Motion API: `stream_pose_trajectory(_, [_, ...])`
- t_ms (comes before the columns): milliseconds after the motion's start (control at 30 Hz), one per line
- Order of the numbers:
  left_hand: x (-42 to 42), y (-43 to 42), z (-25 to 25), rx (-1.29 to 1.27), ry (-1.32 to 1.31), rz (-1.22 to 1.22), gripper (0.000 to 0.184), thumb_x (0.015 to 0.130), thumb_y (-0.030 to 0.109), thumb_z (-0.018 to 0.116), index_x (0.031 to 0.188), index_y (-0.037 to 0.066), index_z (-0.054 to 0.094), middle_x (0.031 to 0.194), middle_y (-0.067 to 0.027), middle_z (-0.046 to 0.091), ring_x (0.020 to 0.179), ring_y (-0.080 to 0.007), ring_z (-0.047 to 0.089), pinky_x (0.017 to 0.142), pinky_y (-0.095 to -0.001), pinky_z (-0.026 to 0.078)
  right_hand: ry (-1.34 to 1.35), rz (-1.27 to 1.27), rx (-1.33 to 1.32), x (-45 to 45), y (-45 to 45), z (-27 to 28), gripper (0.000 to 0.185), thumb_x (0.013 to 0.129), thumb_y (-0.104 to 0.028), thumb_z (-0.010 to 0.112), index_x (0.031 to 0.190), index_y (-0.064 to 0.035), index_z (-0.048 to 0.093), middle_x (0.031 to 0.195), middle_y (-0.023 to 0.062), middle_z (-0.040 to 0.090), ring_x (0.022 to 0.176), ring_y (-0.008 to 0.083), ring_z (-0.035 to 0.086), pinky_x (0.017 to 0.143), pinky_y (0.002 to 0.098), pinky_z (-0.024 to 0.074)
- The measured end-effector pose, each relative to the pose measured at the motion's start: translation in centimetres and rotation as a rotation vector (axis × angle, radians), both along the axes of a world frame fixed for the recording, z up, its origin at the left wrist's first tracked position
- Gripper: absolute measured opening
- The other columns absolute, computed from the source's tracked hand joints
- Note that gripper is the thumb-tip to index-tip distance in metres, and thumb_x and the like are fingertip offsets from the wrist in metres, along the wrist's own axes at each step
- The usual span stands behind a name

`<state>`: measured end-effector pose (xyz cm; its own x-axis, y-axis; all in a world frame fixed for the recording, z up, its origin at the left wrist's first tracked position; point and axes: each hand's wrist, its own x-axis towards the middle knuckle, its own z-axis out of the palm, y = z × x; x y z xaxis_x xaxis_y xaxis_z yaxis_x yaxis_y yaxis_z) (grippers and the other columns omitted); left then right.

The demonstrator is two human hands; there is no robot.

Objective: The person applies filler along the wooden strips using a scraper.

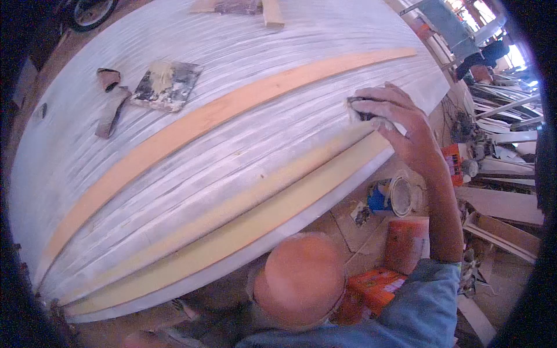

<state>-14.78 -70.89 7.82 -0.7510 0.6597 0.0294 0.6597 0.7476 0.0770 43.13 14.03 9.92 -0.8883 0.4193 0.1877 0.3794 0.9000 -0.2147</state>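
Note:
My right hand (400,116) is curled over what looks like a folded piece of sandpaper (352,110), mostly hidden under the fingers. It presses this onto the whitish planked surface of a boat hull (232,145), near the right end of a yellowish filled strip (272,180). Along the hull curves a long orange-brown wooden strip (232,100). No left hand can be made out; a blurred skin-toned shape at the bottom edge is unclear.
A filler-smeared board (167,86) lies on the hull beside two sandpaper pieces, one curled (108,79), one longer (112,113). Below the hull's edge are a blue can (390,196) and an orange-and-white bucket (405,243). Planks and scraps (505,203) clutter the floor at right.

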Motion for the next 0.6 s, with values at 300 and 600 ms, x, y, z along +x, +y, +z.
stream_pose_trajectory(300, [6.1, 9.8, 4.5, -0.067, -0.187, 0.370, 0.033, 0.097, 0.023, 0.064, 0.121, 0.002, 0.072, 0.124, -0.0174, 0.070, 0.118, -0.0327, 0.063, 0.106, -0.0427, 0.047, -0.055, 0.219, -0.142, -3.6, -4.3, 1.2, 0.044, 0.084, -0.005, 0.065, 0.126, -0.0166, 0.071, 0.135, 0.0092, 0.066, 0.131, 0.0294, 0.058, 0.123, 0.0575, 0.0268])
stream_pose_trajectory(600, [-0.6, -1.9, 1.0, -0.122, -0.149, 0.089, 0.034, 0.096, 0.024, 0.063, 0.121, 0.002, 0.071, 0.121, -0.0193, 0.071, 0.115, -0.0342, 0.065, 0.103, -0.0427, 0.049, -0.146, 0.308, -0.225, -3.5, -6.4, -0.3, 0.044, 0.082, -0.006, 0.066, 0.124, -0.0156, 0.071, 0.130, 0.0097, 0.066, 0.126, 0.0306, 0.059, 0.122, 0.0572, 0.0293])
